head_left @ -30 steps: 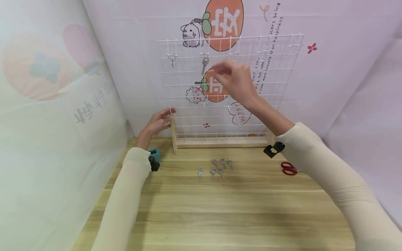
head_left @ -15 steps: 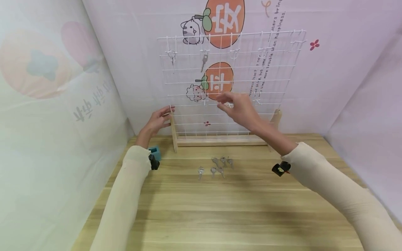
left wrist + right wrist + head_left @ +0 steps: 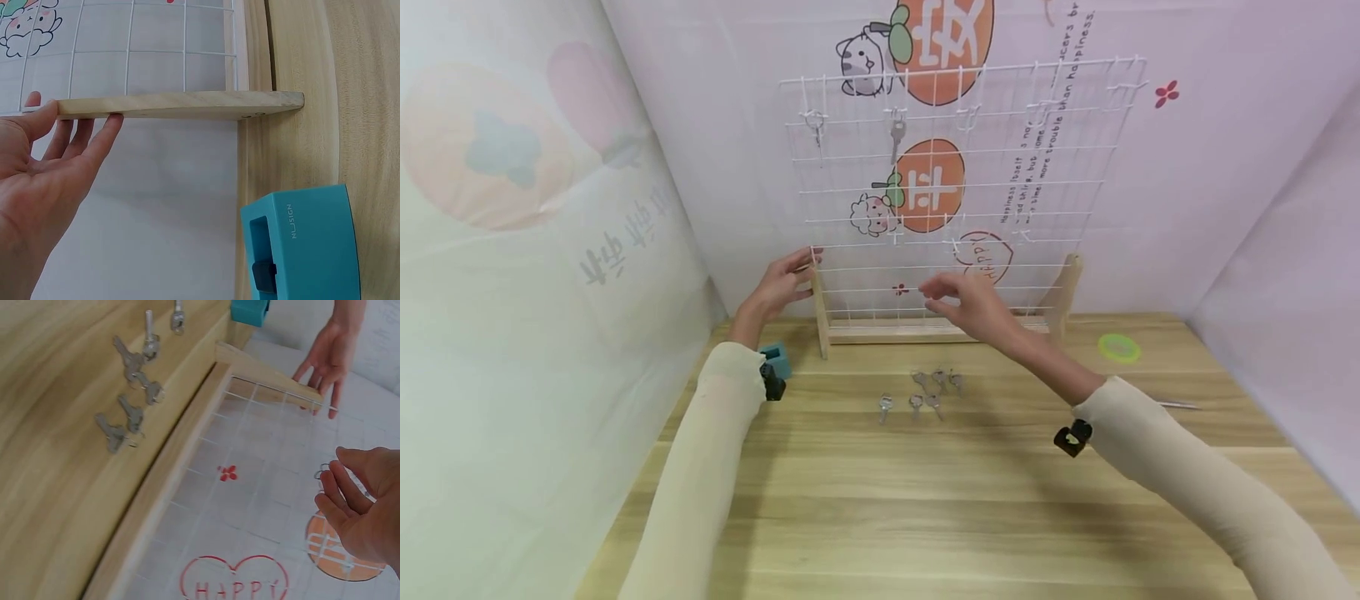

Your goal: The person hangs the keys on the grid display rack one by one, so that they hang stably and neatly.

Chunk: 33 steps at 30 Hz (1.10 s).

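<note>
My left hand (image 3: 53,169) steadies the white wire grid rack (image 3: 940,221) at its left wooden post (image 3: 181,103), with thumb and fingers on either side of the edge. In front of the rack's lower part, my right hand (image 3: 966,304) hovers with loosely bent fingers and nothing between them. Two keys hang from the upper hooks: one key (image 3: 816,125) at the far left, another key (image 3: 897,137) to its right. Several loose silver keys (image 3: 916,403) lie on the table below, and their shapes show closely in the right wrist view.
A teal block-shaped holder (image 3: 312,244) stands beside the left post. On the right of the wooden table (image 3: 925,517) lie a yellow-green ring (image 3: 1119,348) and a thin metal tip (image 3: 1177,405), partly behind the right sleeve. Printed cloth hangs behind the rack.
My right hand has come down from beside the second hanging key to the rack's lower part. The left hand stays at the post. The head view has shifted slightly.
</note>
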### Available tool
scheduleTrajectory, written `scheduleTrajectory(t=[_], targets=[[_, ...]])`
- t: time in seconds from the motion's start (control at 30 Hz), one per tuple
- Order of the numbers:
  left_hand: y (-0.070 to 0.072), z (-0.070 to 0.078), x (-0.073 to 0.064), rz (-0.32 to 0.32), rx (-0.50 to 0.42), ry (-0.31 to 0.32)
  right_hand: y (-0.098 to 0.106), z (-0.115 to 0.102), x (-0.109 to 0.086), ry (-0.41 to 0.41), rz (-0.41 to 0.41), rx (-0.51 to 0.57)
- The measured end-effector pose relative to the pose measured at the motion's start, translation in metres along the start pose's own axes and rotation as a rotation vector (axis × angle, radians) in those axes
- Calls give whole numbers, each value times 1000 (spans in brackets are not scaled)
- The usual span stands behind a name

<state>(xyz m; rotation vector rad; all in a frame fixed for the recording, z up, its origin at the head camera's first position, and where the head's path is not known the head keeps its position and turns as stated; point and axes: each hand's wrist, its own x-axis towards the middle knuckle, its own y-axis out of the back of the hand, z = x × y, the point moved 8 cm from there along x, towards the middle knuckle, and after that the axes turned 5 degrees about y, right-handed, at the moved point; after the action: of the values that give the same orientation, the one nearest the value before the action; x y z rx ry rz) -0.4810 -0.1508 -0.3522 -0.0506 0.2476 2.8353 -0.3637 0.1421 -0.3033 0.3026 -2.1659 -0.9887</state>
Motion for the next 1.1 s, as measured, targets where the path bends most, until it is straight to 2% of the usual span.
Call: scheduleTrajectory(t=[0.13,0.33,0.7,0.83,1.0,1.1], targets=[[0,0,0,-2,3,-20,-20,13,-11,1,-34,23],[-3,0,0,-7,9,-15,-44,33,-27,-20,-60,76],[0,1,-2,0,14,-16,-93,66,-47,-141,-174,10],[-1,1,-1,-1,6,-12,-107,77,-51,-176,-201,4],[0,0,1,13,11,-7,-117,79,-51,-146,-210,-6],[1,-1,1,20,17,-2,-122,80,-51,-157,-231,9]])
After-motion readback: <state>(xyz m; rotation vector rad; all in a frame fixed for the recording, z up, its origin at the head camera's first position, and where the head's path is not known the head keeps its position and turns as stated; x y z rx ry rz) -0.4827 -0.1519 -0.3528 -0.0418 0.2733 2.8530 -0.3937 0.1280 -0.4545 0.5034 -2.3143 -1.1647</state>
